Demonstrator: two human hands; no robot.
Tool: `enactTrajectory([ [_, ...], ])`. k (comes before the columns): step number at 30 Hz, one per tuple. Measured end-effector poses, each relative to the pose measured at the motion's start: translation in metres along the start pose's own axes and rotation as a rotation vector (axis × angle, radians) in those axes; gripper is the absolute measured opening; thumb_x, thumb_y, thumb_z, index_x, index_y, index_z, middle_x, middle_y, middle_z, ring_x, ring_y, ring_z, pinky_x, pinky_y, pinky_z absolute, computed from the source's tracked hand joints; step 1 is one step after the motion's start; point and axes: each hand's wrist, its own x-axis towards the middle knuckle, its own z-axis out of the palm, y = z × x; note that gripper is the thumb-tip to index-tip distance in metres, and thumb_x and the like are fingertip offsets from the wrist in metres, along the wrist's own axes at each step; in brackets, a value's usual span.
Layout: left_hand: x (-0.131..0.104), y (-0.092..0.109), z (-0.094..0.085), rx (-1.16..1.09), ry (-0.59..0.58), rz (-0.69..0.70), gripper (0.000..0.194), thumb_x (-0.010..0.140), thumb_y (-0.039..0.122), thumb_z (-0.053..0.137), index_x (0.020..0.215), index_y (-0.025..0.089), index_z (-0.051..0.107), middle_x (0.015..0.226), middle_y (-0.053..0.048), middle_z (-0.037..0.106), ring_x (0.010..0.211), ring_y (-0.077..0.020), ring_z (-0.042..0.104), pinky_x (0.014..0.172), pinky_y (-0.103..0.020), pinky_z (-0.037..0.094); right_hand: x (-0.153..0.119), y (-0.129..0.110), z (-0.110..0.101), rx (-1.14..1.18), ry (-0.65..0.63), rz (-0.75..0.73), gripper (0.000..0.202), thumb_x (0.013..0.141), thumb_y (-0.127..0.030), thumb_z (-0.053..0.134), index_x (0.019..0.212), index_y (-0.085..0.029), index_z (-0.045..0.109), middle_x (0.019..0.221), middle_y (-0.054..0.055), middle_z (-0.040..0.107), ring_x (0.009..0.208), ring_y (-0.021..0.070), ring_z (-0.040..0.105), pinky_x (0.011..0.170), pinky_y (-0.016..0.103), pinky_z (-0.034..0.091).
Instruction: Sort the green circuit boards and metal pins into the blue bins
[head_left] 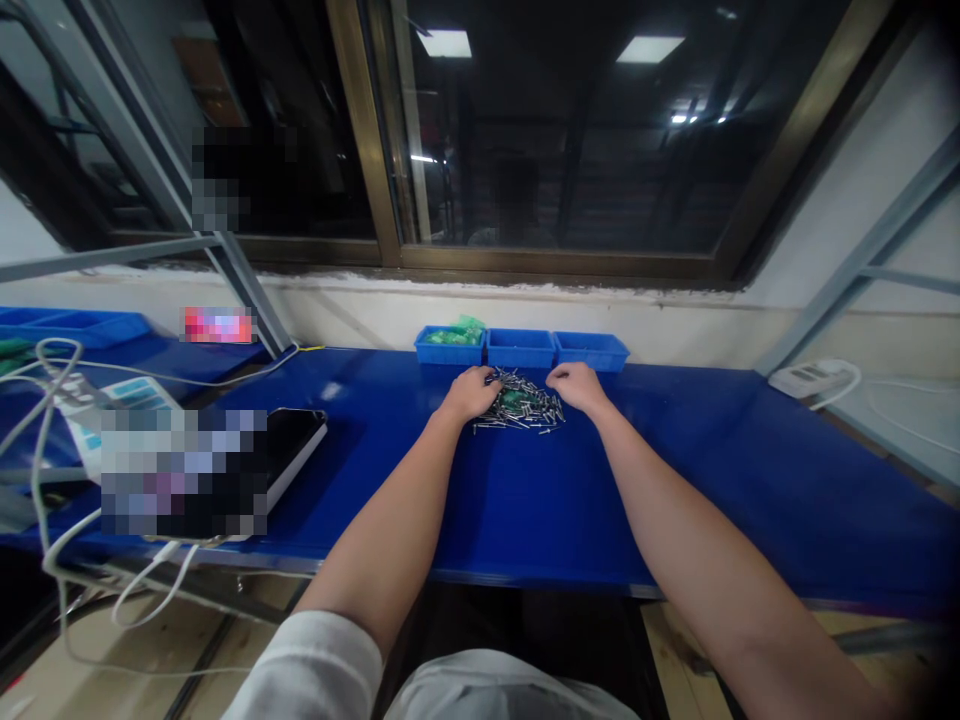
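Blue table (pixel 525 510), hands (pixel 472 393) at metal pins (pixel 521 410)

The one view looks from the person's head, above the near edge of the surface (pixel 525 520), forward and down. It is wide, reaching across to the bins (pixel 521 348) along the far edge and up to the window (pixel 592 170) behind. The sleeve (pixel 315 665) is close, at the bottom; the left hand (pixel 471 393), right hand (pixel 577 385) and pins (pixel 521 408) sit farther off, near the middle.
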Motion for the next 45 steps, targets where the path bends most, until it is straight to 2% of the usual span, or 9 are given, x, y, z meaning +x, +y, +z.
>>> enactTrajectory([
  [5, 0.000, -0.003, 0.012, 0.025, -0.097, 0.052, 0.046, 0.086, 0.040, 0.040, 0.123, 0.015, 0.054, 0.134, -0.013, 0.049, 0.125, -0.0253, 0.043, 0.104, -0.036, 0.032, -0.002, 0.003, 0.009, -0.118, -0.067, -0.074, 0.020, 0.070, -0.025, 0.059, 0.085, -0.022, 0.073, 0.083, 0.006, 0.071, 0.083, 0.0214, 0.063, 0.083, 0.033, 0.045],
  [10, 0.001, -0.001, 0.016, 0.006, -0.084, 0.105, 0.043, 0.088, 0.038, 0.039, 0.121, 0.016, 0.055, 0.131, -0.013, 0.052, 0.122, -0.0247, 0.046, 0.103, -0.035, 0.033, -0.003, 0.002, 0.018, -0.179, -0.097, -0.049, 0.015, 0.072, -0.025, 0.058, 0.077, -0.023, 0.072, 0.084, 0.006, 0.070, 0.086, 0.0227, 0.060, 0.082, 0.035, 0.043],
  [17, -0.001, 0.002, 0.014, 0.021, -0.105, 0.104, 0.045, 0.087, 0.037, 0.038, 0.122, 0.014, 0.054, 0.129, -0.013, 0.053, 0.121, -0.0247, 0.047, 0.102, -0.034, 0.034, -0.001, -0.001, 0.019, -0.304, -0.161, 0.040, 0.012, 0.072, -0.029, 0.061, 0.075, -0.024, 0.071, 0.095, 0.010, 0.065, 0.097, 0.0295, 0.052, 0.083, 0.044, 0.040],
  [22, -0.004, 0.005, 0.013, 0.057, -0.104, 0.105, 0.044, 0.087, 0.036, 0.039, 0.121, 0.015, 0.054, 0.128, -0.013, 0.053, 0.119, -0.0234, 0.049, 0.100, -0.032, 0.036, 0.001, 0.003, 0.022, -0.311, -0.187, 0.034, 0.014, 0.075, -0.032, 0.059, 0.075, -0.022, 0.070, 0.098, 0.014, 0.061, 0.099, 0.0315, 0.050, 0.084, 0.047, 0.038],
  [25, -0.004, 0.007, 0.012, 0.063, -0.085, 0.109, 0.042, 0.087, 0.037, 0.040, 0.120, 0.016, 0.055, 0.125, -0.012, 0.055, 0.117, -0.0234, 0.050, 0.100, -0.032, 0.037, 0.000, 0.003, 0.022, -0.288, -0.162, 0.007, 0.015, 0.077, -0.031, 0.058, 0.076, -0.021, 0.069, 0.098, 0.014, 0.061, 0.098, 0.0306, 0.050, 0.084, 0.045, 0.038],
  [32, -0.007, 0.019, 0.006, -0.001, 0.041, 0.216, 0.039, 0.087, 0.036, 0.044, 0.116, 0.014, 0.058, 0.118, -0.012, 0.059, 0.109, -0.0217, 0.055, 0.097, -0.031, 0.039, -0.007, -0.016, 0.011, -0.143, -0.127, -0.158, 0.017, 0.083, -0.024, 0.047, 0.086, -0.018, 0.064, 0.082, 0.009, 0.067, 0.080, 0.0212, 0.058, 0.073, 0.031, 0.040],
  [37, -0.009, 0.030, 0.005, -0.033, -0.004, 0.362, 0.027, 0.088, 0.030, 0.044, 0.100, 0.018, 0.065, 0.099, -0.006, 0.066, 0.093, -0.0173, 0.060, 0.087, -0.027, 0.043, -0.013, -0.029, 0.011, 0.068, -0.126, -0.247, 0.014, 0.079, -0.025, 0.051, 0.080, -0.018, 0.063, 0.070, 0.003, 0.065, 0.067, 0.0159, 0.057, 0.065, 0.027, 0.041],
  [41, -0.010, 0.033, 0.003, -0.042, 0.017, 0.337, 0.024, 0.087, 0.029, 0.045, 0.090, 0.018, 0.066, 0.089, -0.005, 0.067, 0.083, -0.0164, 0.060, 0.079, -0.026, 0.044, -0.012, -0.030, 0.017, 0.297, -0.135, -0.220, 0.012, 0.075, -0.026, 0.053, 0.076, -0.017, 0.062, 0.069, 0.002, 0.064, 0.066, 0.0155, 0.058, 0.066, 0.028, 0.045],
  [45, -0.011, 0.033, 0.002, -0.063, -0.009, 0.320, 0.025, 0.087, 0.032, 0.045, 0.084, 0.018, 0.066, 0.082, -0.004, 0.068, 0.075, -0.0159, 0.060, 0.072, -0.025, 0.044, -0.011, -0.031, 0.017, 0.430, -0.116, -0.206, 0.013, 0.071, -0.029, 0.057, 0.075, -0.017, 0.062, 0.072, 0.003, 0.065, 0.070, 0.0159, 0.059, 0.071, 0.030, 0.046],
])
